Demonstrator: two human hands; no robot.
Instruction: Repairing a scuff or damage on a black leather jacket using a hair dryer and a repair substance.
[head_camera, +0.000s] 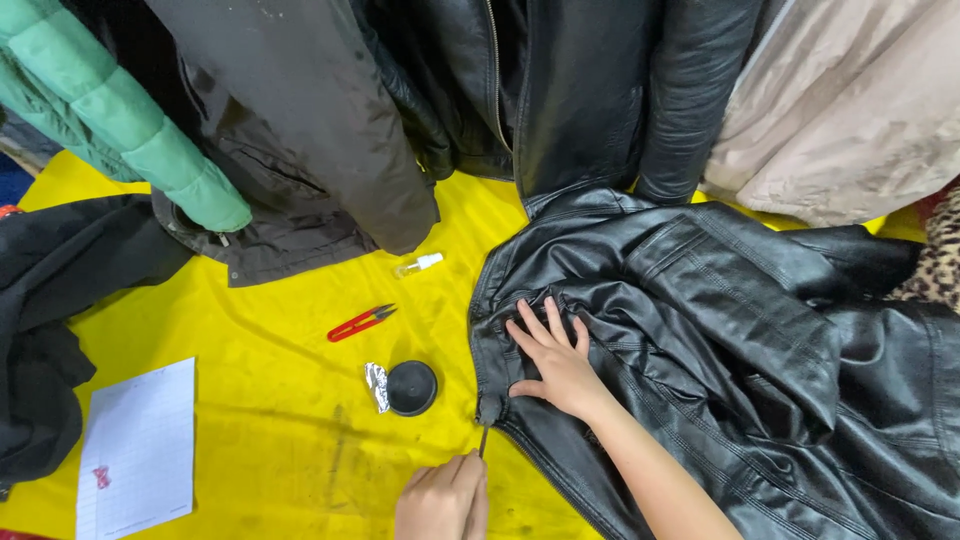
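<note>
The right hand (552, 362) lies flat, fingers (535, 322) spread, pressing the black leather jacket (720, 330) on the yellow cloth (270, 420). Just below the jacket's corner, the left hand (443, 500) pinches a thin dark tool (483, 441), tip touching the hem. A round black lid (412, 387) sits nearby.

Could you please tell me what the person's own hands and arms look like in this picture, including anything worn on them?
Both hands are bare, with no gloves, rings or watch visible. The right hand leads into a bare forearm with no sleeve visible up to the picture's edge. The left hand shows only to about the wrist at the bottom edge, so any sleeve there cannot be seen. Fingernails look short and unpainted.
</note>
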